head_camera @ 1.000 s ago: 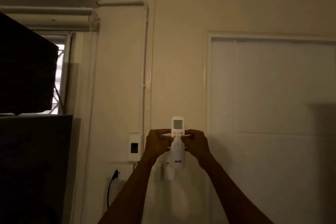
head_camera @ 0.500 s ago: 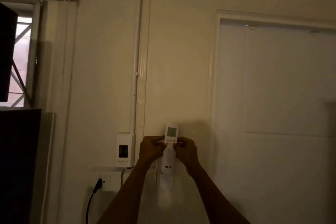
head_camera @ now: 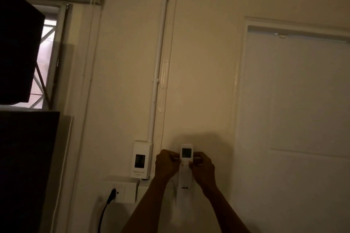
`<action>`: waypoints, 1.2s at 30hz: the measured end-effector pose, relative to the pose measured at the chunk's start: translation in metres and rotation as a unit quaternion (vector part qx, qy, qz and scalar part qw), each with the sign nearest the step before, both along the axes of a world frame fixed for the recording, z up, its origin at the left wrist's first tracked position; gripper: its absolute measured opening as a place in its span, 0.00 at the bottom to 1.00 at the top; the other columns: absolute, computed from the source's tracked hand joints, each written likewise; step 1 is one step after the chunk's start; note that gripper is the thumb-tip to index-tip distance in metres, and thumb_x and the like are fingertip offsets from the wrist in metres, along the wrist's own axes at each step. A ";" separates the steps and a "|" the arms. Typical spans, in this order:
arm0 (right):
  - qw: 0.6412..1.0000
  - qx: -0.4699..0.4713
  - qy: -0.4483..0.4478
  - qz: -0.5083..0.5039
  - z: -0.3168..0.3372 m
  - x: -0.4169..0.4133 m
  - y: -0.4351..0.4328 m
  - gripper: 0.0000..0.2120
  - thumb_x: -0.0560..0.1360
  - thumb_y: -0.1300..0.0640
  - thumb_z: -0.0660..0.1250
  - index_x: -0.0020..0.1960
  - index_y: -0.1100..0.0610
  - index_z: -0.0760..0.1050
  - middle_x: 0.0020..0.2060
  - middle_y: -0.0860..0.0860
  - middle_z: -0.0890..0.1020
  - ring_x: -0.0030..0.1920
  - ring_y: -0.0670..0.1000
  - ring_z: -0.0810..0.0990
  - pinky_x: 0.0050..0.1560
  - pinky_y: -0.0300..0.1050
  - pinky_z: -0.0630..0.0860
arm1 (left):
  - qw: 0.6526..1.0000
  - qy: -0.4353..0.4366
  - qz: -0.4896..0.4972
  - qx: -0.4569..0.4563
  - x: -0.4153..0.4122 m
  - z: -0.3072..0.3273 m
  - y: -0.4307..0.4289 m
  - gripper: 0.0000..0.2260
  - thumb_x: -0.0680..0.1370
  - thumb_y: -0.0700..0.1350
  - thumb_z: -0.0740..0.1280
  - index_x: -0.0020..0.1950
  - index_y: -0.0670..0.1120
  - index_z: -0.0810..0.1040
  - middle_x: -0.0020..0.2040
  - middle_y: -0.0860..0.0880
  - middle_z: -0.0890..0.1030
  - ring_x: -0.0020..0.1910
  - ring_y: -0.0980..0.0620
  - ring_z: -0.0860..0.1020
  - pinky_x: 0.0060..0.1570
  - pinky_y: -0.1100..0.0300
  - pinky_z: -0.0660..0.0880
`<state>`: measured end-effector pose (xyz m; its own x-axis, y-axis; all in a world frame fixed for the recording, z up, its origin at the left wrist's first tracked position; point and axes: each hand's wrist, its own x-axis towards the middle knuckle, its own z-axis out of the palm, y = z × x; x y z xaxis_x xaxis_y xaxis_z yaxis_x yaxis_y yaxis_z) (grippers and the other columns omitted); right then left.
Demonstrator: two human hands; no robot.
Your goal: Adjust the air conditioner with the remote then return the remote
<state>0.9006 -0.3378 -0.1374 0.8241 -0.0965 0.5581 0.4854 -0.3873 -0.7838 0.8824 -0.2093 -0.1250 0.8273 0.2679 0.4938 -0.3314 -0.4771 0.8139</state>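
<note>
Both hands are holding a white remote [head_camera: 186, 164] upright in front of a cream wall [head_camera: 204, 62], low in the view. The left hand [head_camera: 166, 163] is gripping the remote's left edge with its fingers curled in, and the right hand [head_camera: 203, 166] is gripping the right edge, its thumb lying across the buttons just below the small screen. So each grip is clamped on the remote, one on either side, with the screen end pointing up and showing above the knuckles. The lower part of the remote, bearing a dark logo, is hanging down between the two wrists. Whether it is touching the wall behind it is impossible to tell in the dim light.

Just left of the left hand, a small white box [head_camera: 141, 159] with a dark window is sitting on the wall, with a white pipe [head_camera: 158, 73] running up from it. Below the box, a dark plug [head_camera: 111, 196] is sitting in a socket [head_camera: 123, 192]. A white door [head_camera: 295, 100] is filling the right side, and a window [head_camera: 44, 58] is showing at far left.
</note>
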 end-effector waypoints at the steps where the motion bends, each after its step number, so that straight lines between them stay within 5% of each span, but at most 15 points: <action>1: 1.000 -0.007 -0.008 -0.001 -0.001 -0.001 0.001 0.10 0.72 0.62 0.71 0.54 0.59 0.78 0.49 0.55 0.85 0.48 0.53 0.83 0.46 0.44 0.80 | 1.000 -0.001 0.002 -0.006 0.000 -0.002 0.001 0.14 0.75 0.43 0.71 0.58 0.38 0.81 0.57 0.40 0.83 0.56 0.45 0.82 0.58 0.50 0.79; 4: 1.000 -0.015 -0.023 -0.011 -0.004 -0.002 -0.001 0.11 0.72 0.61 0.71 0.54 0.61 0.78 0.48 0.57 0.85 0.49 0.56 0.83 0.48 0.47 0.80 | 1.000 -0.011 -0.006 -0.009 -0.003 -0.006 0.000 0.15 0.75 0.44 0.70 0.59 0.39 0.81 0.58 0.41 0.82 0.58 0.46 0.81 0.58 0.52 0.79; 11: 0.997 -0.047 -0.064 -0.007 -0.016 -0.006 -0.007 0.12 0.73 0.61 0.70 0.55 0.62 0.77 0.48 0.57 0.85 0.47 0.54 0.83 0.41 0.35 0.74 | 0.999 -0.016 -0.039 0.035 -0.010 -0.010 -0.006 0.20 0.73 0.41 0.71 0.64 0.44 0.78 0.60 0.43 0.82 0.58 0.48 0.81 0.54 0.65 0.76; 18: 0.994 -0.092 -0.053 0.024 -0.021 0.001 -0.008 0.15 0.74 0.62 0.69 0.60 0.62 0.74 0.53 0.57 0.84 0.54 0.57 0.83 0.50 0.43 0.78 | 0.992 0.048 -0.073 0.091 -0.012 -0.026 0.000 0.27 0.73 0.39 0.68 0.72 0.45 0.69 0.65 0.44 0.79 0.63 0.48 0.78 0.63 0.55 0.76; 23: 0.993 -0.105 -0.031 0.043 -0.023 0.000 -0.009 0.19 0.74 0.63 0.68 0.64 0.60 0.72 0.57 0.58 0.82 0.56 0.56 0.82 0.51 0.39 0.75 | 0.987 0.076 -0.091 0.109 -0.017 -0.030 -0.001 0.31 0.74 0.38 0.68 0.76 0.43 0.62 0.70 0.43 0.73 0.67 0.47 0.74 0.66 0.53 0.73; 31: 0.984 -0.166 -0.045 0.044 -0.021 0.001 -0.022 0.19 0.76 0.58 0.67 0.65 0.59 0.72 0.59 0.56 0.81 0.58 0.54 0.79 0.54 0.36 0.71 | 0.986 0.043 -0.068 0.145 -0.022 -0.020 0.000 0.21 0.80 0.40 0.61 0.74 0.43 0.67 0.71 0.43 0.73 0.69 0.47 0.73 0.69 0.57 0.70; 36: 0.981 -0.194 -0.021 -0.001 -0.014 0.004 -0.024 0.26 0.77 0.51 0.65 0.72 0.58 0.65 0.64 0.56 0.77 0.63 0.54 0.77 0.61 0.43 0.72 | 0.990 0.036 -0.035 0.131 -0.027 -0.007 0.003 0.20 0.82 0.44 0.57 0.73 0.42 0.66 0.72 0.43 0.71 0.70 0.47 0.71 0.65 0.62 0.68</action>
